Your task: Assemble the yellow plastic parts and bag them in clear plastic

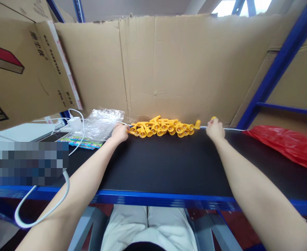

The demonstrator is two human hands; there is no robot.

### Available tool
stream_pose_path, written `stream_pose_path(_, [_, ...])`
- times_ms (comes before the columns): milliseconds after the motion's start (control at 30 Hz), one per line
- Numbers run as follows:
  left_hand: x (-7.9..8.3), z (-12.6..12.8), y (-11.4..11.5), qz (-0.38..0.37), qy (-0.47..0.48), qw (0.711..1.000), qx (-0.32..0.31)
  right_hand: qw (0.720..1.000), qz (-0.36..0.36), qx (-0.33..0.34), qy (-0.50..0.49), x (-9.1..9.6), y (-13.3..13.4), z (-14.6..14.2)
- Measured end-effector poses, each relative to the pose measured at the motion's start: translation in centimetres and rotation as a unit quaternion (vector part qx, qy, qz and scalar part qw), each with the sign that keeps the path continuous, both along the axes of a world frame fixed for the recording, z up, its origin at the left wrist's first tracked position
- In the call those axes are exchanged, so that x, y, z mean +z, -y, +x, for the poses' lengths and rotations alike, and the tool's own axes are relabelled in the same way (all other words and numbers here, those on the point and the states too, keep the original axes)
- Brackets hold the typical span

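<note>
A heap of yellow trumpet-shaped plastic pieces point(164, 127) lies along the back of the black tabletop, most with their flared mouths toward me. At the heap's left end, my left hand point(120, 133) is closed on one of these pieces, its tip showing past the fingers. Right of the heap, one yellow cup-like piece point(197, 124) stands on its wide end. Beyond it, my right hand point(215, 129) is closed around a small yellow piece point(213, 118), mostly hidden by the fingers.
Clear plastic wrap point(101, 120) and colourful packets point(82, 143) lie left of my left hand. A white cable point(67, 184) loops over the blue front edge. A red plastic bag point(284, 143) lies at right. A cardboard wall point(190, 69) closes off the back.
</note>
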State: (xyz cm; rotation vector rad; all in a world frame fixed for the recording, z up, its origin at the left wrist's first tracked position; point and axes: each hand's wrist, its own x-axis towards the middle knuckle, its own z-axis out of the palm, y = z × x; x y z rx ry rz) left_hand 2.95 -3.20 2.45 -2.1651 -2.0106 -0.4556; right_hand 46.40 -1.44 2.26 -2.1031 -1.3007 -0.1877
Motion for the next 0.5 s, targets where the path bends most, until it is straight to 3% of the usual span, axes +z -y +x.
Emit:
stream_pose_path(100, [0.1, 0.3, 0.0, 0.041, 0.028, 0.999, -0.008, 0.994, 0.098, 0.05, 0.001, 1.6, 0.0, -1.7])
stream_pose_path(200, [0.2, 0.9, 0.3, 0.06, 0.032, 0.997, -0.046, 0.982, 0.138, 0.127, 0.004, 3.0, -0.2, -4.3])
stream_pose_path(267, [0.4, 1.3, 0.7, 0.065, 0.027, 0.994, -0.088, 0.964, 0.153, 0.215, 0.025, 3.7, -0.2, -6.2])
stream_pose_path(367, [0.5, 1.9, 1.1, 0.075, 0.032, 0.985, -0.15, 0.919, 0.149, 0.355, 0.077, 4.5, 0.3, -9.0])
stream_pose_path(500, [0.6, 2.2, 1.5, 0.085, 0.064, 0.972, -0.208, 0.864, 0.049, 0.478, 0.152, 4.7, 2.0, -12.1])
